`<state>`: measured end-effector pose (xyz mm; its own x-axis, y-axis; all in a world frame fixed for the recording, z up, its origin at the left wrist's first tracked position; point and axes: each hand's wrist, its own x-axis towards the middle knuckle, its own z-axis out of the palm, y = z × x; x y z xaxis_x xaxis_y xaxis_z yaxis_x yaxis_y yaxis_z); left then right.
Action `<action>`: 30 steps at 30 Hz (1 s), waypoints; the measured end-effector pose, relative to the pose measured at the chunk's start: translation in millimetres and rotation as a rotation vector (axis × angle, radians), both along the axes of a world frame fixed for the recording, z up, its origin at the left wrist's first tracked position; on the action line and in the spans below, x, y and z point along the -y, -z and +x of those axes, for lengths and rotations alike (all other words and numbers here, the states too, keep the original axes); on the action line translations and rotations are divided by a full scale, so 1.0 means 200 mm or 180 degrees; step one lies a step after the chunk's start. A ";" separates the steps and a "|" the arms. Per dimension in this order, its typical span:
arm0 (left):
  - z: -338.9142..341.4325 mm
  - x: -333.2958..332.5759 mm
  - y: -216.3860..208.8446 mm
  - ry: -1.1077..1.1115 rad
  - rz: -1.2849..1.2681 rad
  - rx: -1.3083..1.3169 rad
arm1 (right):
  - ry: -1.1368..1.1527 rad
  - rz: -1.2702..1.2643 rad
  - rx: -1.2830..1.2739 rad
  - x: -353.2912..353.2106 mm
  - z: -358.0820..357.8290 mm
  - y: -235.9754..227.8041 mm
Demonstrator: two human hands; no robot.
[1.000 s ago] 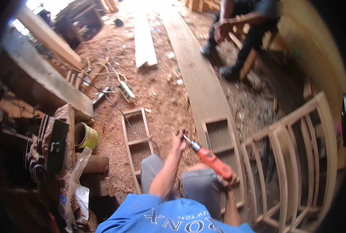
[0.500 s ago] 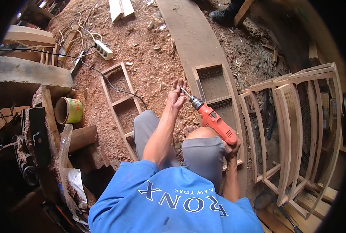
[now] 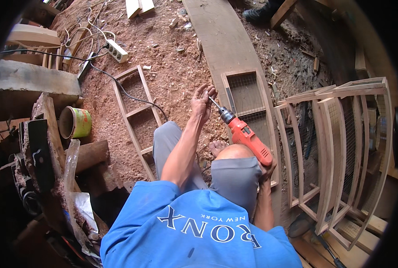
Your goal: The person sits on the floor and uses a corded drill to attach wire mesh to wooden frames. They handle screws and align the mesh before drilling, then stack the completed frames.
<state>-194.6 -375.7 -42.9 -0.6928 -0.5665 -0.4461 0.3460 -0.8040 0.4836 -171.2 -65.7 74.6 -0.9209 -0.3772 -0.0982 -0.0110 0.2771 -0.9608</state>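
Note:
My right hand [image 3: 266, 171] is wrapped round the handle end of an orange-red power drill [image 3: 252, 142], which rests against my bare right knee. The drill's dark chuck and slim bit [image 3: 214, 102] point up and to the left. At the bit's tip is my left hand [image 3: 202, 103], its fingers bent together; whatever may be pinched there is too small to make out. Just beyond the drill, a wooden frame with wire mesh [image 3: 226, 85] lies on a long board [image 3: 216, 33]. Part of this frame is hidden behind my knee and the drill.
Another wooden frame [image 3: 138, 110] lies on the sawdust to the left, a black cable crossing it. A white power strip [image 3: 116, 51] and a yellow-green can [image 3: 82, 123] are farther left. Several mesh frames [image 3: 328, 156] stand at the right. Another person's dark shoe [image 3: 255, 14] shows at the top.
My left hand's fingers have gone from pointing upward to bending in at the bit's tip. The drill has barely moved, and the view has shifted slightly.

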 end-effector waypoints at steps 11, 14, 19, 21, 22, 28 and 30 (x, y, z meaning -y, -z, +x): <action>-0.08 -0.14 -0.06 -0.0013 0.0542 -0.0651 | 0.0144 -0.0104 0.0413 0.02 -0.04 -0.07; -0.08 -0.16 -0.02 0.0300 0.0846 -0.0675 | 0.0288 -0.0075 0.0222 0.01 -0.09 -0.14; -0.08 -0.22 0.12 0.0938 -0.1120 0.1922 | 0.0400 0.0136 0.0386 -0.01 -0.20 -0.36; -0.13 -0.24 0.18 0.1078 -0.1345 0.1915 | 0.0409 0.0331 0.0287 0.00 -0.24 -0.47; -0.17 -0.25 0.20 0.1184 -0.1410 0.1963 | 0.0405 0.0460 0.0248 0.01 -0.27 -0.52; -0.32 -0.30 0.23 0.0835 -0.2243 0.2839 | 0.0210 0.0780 0.0370 0.06 -0.45 -0.65; -0.32 -0.30 0.23 0.0865 -0.2128 0.2900 | 0.0174 0.0776 0.0333 0.08 -0.49 -0.63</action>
<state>-258.5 -314.7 -88.7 -0.4041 -0.7593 -0.5100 -0.4931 -0.2887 0.8207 -269.5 -82.7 200.3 -0.9194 -0.2807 -0.2757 0.1061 0.4980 -0.8607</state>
